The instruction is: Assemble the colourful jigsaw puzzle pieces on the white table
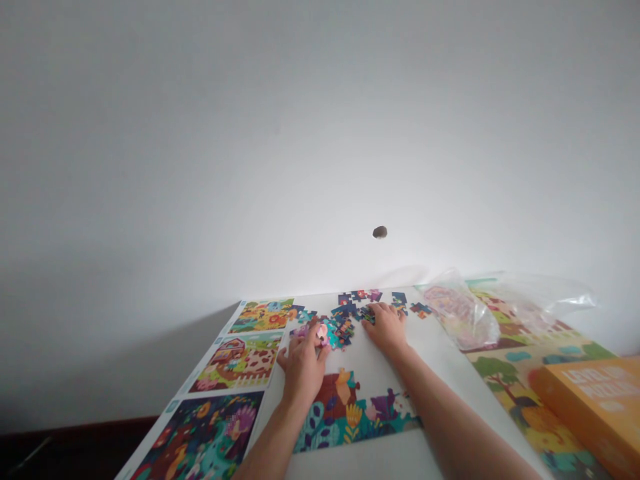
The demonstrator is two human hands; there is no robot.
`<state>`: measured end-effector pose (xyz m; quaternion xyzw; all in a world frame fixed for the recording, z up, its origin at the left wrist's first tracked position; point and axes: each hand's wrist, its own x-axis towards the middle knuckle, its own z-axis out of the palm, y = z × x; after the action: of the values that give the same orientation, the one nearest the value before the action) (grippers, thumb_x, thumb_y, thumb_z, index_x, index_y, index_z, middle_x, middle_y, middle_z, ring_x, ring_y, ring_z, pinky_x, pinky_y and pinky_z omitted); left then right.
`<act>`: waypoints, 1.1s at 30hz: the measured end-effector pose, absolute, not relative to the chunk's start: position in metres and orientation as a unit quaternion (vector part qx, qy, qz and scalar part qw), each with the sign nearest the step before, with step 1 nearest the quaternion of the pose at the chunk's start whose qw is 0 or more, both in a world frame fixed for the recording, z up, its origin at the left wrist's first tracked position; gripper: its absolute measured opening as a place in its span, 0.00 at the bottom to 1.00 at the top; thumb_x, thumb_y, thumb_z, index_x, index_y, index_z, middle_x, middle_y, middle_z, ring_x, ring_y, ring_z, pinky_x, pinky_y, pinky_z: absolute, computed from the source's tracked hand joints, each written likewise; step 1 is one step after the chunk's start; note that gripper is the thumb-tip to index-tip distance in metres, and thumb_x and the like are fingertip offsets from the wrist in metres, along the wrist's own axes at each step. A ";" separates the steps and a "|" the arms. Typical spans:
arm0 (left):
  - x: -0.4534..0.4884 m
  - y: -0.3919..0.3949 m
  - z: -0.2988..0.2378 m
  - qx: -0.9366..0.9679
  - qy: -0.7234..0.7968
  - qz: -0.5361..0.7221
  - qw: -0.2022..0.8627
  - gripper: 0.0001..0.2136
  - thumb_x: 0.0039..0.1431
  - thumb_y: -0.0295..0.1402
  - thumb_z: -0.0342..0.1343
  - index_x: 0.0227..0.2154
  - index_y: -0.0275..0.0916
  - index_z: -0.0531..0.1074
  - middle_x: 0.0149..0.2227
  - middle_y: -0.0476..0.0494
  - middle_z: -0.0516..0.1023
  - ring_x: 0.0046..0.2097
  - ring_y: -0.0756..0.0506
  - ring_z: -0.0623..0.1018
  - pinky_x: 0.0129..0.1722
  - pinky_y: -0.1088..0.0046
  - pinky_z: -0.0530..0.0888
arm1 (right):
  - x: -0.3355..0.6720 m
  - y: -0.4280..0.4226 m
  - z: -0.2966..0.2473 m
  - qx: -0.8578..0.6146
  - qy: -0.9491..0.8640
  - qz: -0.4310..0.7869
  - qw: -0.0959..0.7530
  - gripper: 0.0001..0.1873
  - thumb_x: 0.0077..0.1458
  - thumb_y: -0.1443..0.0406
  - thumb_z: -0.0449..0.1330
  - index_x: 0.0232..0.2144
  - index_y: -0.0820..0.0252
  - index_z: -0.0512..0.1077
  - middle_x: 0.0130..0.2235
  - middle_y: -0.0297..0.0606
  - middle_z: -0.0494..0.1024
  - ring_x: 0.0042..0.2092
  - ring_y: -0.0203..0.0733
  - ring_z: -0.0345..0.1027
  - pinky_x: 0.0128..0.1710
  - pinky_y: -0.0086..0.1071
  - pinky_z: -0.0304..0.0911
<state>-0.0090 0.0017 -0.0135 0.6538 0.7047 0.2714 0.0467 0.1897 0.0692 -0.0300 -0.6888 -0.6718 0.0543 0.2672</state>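
Observation:
My left hand point(304, 367) is over the near left part of a pile of loose jigsaw pieces point(343, 330), fingers bent. A pink puzzle piece point(322, 331) shows at its fingertips, between index finger and thumb. My right hand point(389, 328) rests at the pile's right side with its fingers apart, touching dark blue pieces; its fingertips are partly hidden. Nearer to me, between my forearms, lies a partly joined puzzle point(345, 417) with plants, a fox-like animal and a purple figure. My right forearm covers its right end.
A sheet of printed pictures point(235, 363) runs along the table's left side. To the right lie a clear plastic bag point(470, 320), a larger colourful picture point(520, 393) and an orange puzzle box point(595, 400). A white wall point(300, 167) with a small hole stands behind the table.

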 end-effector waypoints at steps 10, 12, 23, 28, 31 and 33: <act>-0.010 0.003 -0.015 0.659 0.695 0.283 0.049 0.19 0.57 0.30 0.55 0.53 0.45 0.70 0.43 0.41 0.80 0.52 0.38 0.72 0.55 0.45 0.57 | 0.190 0.069 -0.027 -0.680 -0.668 0.044 0.300 0.13 0.56 0.58 0.58 0.41 0.54 0.78 0.43 0.40 0.78 0.48 0.49 0.67 0.51 0.40 0.52; -0.010 0.003 -0.015 0.661 0.692 0.287 0.051 0.19 0.57 0.30 0.56 0.53 0.46 0.70 0.42 0.42 0.81 0.52 0.38 0.72 0.56 0.45 0.56 | 0.190 0.069 -0.028 -0.676 -0.672 0.048 0.298 0.12 0.54 0.58 0.60 0.38 0.54 0.78 0.43 0.40 0.78 0.48 0.48 0.67 0.49 0.38 0.52; -0.010 0.003 -0.017 0.661 0.690 0.291 0.046 0.19 0.57 0.30 0.55 0.52 0.47 0.70 0.40 0.43 0.81 0.51 0.38 0.72 0.56 0.44 0.55 | 0.187 0.066 -0.027 -0.661 -0.688 0.057 0.296 0.19 0.49 0.58 0.65 0.45 0.52 0.73 0.46 0.38 0.76 0.49 0.50 0.63 0.48 0.41 0.51; -0.009 0.001 -0.013 0.661 0.697 0.275 0.049 0.20 0.58 0.30 0.55 0.54 0.48 0.69 0.41 0.42 0.81 0.51 0.38 0.72 0.56 0.47 0.56 | 0.188 0.066 -0.025 -0.581 -0.715 0.049 0.386 0.22 0.52 0.59 0.64 0.50 0.53 0.69 0.50 0.40 0.74 0.51 0.49 0.63 0.52 0.41 0.53; -0.010 0.002 -0.015 0.666 0.694 0.270 0.043 0.22 0.58 0.30 0.55 0.56 0.50 0.68 0.42 0.42 0.80 0.52 0.38 0.72 0.55 0.48 0.57 | 0.187 0.062 -0.021 -0.470 -0.764 0.066 0.438 0.23 0.54 0.57 0.63 0.51 0.56 0.67 0.51 0.42 0.73 0.52 0.48 0.63 0.53 0.39 0.55; -0.010 0.002 -0.017 0.670 0.692 0.266 0.036 0.22 0.57 0.30 0.55 0.56 0.51 0.68 0.43 0.43 0.80 0.52 0.39 0.72 0.55 0.49 0.58 | 0.186 0.058 -0.018 -0.409 -0.790 0.085 0.448 0.24 0.54 0.56 0.63 0.52 0.56 0.66 0.50 0.43 0.73 0.52 0.47 0.64 0.54 0.39 0.57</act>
<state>-0.0105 0.0023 -0.0173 0.6702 0.6918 0.2664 0.0358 0.1856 0.0580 -0.0179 -0.4092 -0.7904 0.0846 0.4480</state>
